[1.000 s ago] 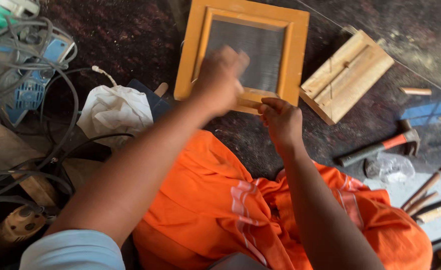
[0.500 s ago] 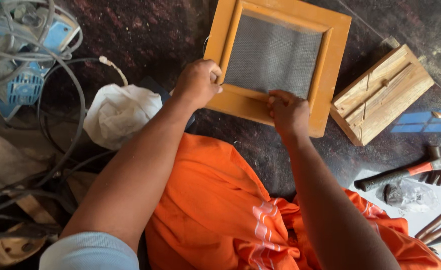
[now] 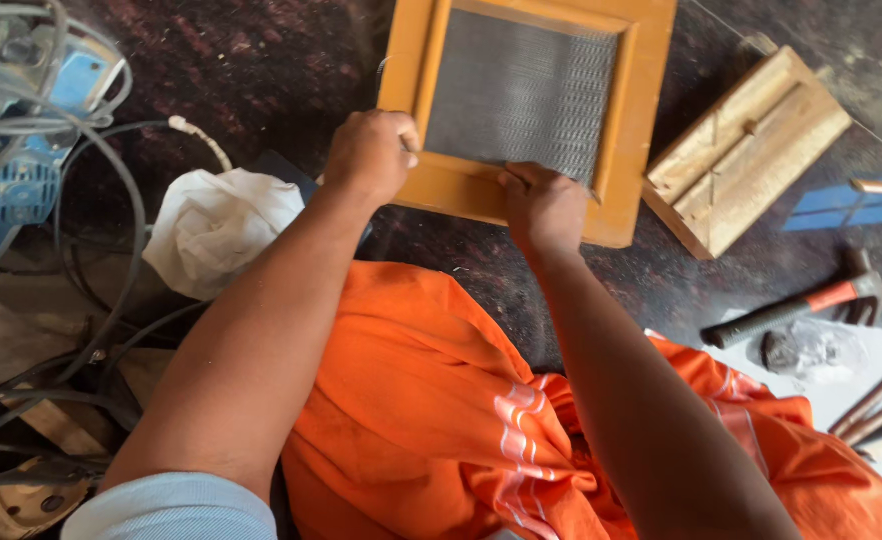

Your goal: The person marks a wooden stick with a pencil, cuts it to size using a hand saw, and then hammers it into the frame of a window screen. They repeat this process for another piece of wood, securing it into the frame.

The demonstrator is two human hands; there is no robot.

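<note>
The left hand (image 3: 371,152) now grips the near-left corner of the wooden frame (image 3: 641,120), no longer over its mesh. The right hand (image 3: 544,205) sits further along the near rail.

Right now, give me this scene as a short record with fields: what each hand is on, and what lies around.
Left hand: on the near left corner of the yellow wooden frame
Right hand: on the frame's near edge
Frame centre: grey mesh
Right of frame: wooden block, hammer
Left: white cloth, cables

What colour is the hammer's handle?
Hammer: orange near the head, black rubber end; seen in the head view.
</note>
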